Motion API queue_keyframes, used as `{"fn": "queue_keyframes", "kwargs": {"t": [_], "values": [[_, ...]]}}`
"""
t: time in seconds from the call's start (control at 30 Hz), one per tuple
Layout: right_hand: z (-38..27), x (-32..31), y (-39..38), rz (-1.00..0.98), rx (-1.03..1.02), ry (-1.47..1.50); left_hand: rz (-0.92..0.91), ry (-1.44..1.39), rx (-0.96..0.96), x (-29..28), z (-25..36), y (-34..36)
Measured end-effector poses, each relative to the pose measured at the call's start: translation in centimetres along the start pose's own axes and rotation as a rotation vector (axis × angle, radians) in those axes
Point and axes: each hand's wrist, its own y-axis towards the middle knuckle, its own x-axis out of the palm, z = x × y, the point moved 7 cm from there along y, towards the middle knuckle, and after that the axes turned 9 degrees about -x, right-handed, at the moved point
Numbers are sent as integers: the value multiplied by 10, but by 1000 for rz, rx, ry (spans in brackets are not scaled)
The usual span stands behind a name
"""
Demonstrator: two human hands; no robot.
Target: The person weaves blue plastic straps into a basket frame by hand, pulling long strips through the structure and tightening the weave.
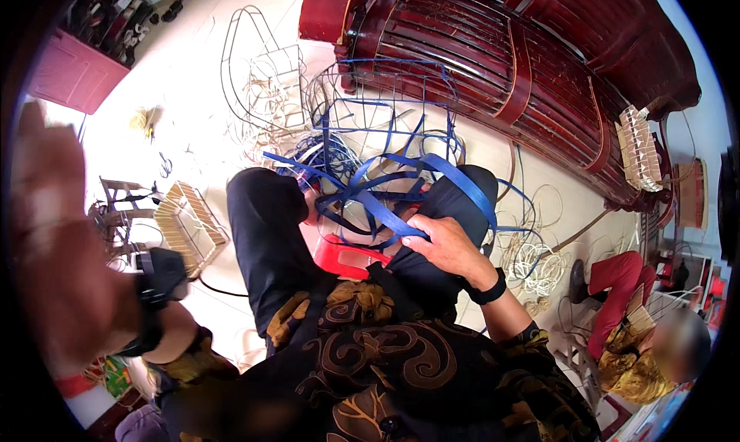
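Note:
My right hand is closed on a flat blue strap over my right thigh. More blue straps loop above it, joined to a tangled blue bundle between and beyond my knees and to an open wire frame with blue strips. A red plastic object lies between my legs. My left hand is raised close to the camera at the left, large and blurred, so its fingers are unclear.
A dark red wooden bench runs along the upper right. Pale loose strips lie on the floor. A pale woven frame is at the left, a pink cabinet beyond. A seated person is at the lower right.

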Motion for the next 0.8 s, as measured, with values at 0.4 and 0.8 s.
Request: {"fn": "queue_keyframes", "kwargs": {"t": [0.4,0.8], "values": [[-108,19,5,71,0,109,-187,-1094,-796,241,-158,-90],[-33,-87,-274,614,695,-301,435,-1362,-310,-62,-329,-100]]}}
